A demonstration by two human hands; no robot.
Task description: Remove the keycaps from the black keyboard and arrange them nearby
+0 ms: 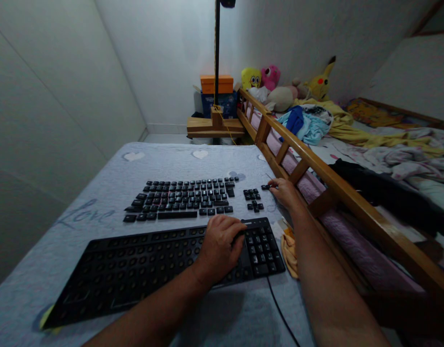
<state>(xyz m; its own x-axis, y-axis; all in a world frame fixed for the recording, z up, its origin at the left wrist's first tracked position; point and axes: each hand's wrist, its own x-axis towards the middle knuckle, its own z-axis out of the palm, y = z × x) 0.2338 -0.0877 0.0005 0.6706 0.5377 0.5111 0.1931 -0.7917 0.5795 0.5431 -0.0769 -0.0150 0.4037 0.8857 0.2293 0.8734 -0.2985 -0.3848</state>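
Observation:
A black keyboard frame [135, 270] with most keycaps removed lies on a grey cloth-covered table [99, 173]. My left hand [220, 248] rests curled on the frame beside its number pad [263, 246], which still carries its keys. Beyond the frame, loose keycaps [181, 197] are laid out in keyboard order on the cloth. My right hand [285, 190] reaches to the far right of that layout, fingers pinched at a small black keycap [265, 187].
A wooden bed rail [316, 164] runs along the table's right edge, with bedding, clothes and plush toys [279, 82] beyond. A yellow cloth [289, 248] lies by the keyboard's right end. The keyboard cable [279, 308] trails toward me. A pole on a wooden base [216, 120] stands behind.

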